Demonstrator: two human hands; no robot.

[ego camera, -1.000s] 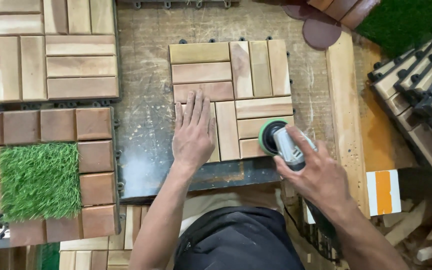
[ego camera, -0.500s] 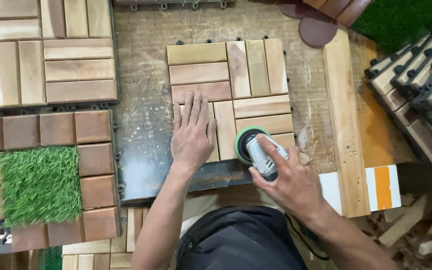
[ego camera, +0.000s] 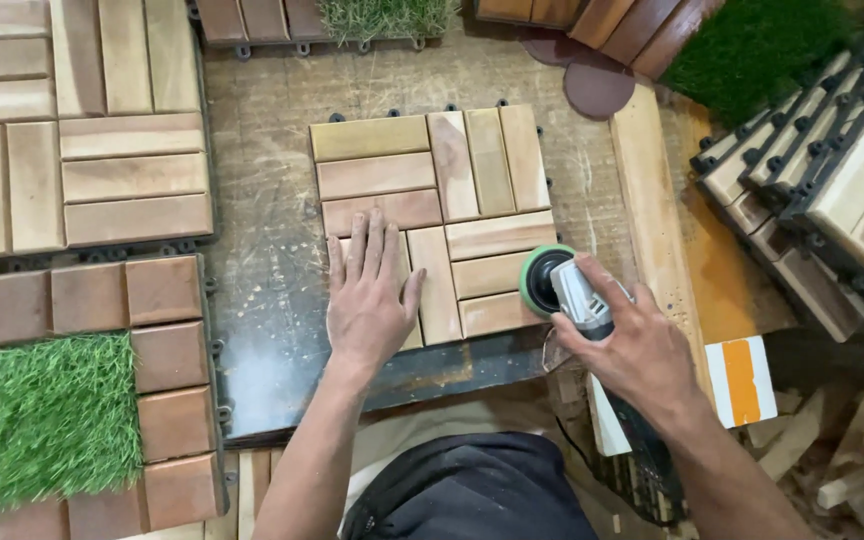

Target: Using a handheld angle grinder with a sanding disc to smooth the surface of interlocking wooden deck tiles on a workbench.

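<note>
At the far left of the frame we see a stack of wooden deck tiles point(ego camera: 72, 150) in the upper corner and, below it, a reddish tile with a square of artificial grass point(ego camera: 47, 420) set into it. Moving toward the middle, our left hand point(ego camera: 370, 300) lies flat and open, palm down, fingers spread and pointing up the frame, pressing on the lower left quarter of the pale wooden deck tile point(ego camera: 432, 200) that sits square on the scuffed workbench point(ego camera: 262, 300). It grips nothing; it only pins the tile. Just right of it, our right hand point(ego camera: 632, 350) is clenched around the grey body of a sander point(ego camera: 577, 295), whose green-rimmed disc point(ego camera: 542, 280) touches the tile's right edge at the lower right quarter. The sander's long axis runs from lower right up toward the upper left, so the unsanded slats lie to the left of the disc, between the two hands. Further right, a pale plank point(ego camera: 652, 200) runs up the frame, and more tiles stand stacked on edge point(ego camera: 832, 180) at the upper right.
</note>
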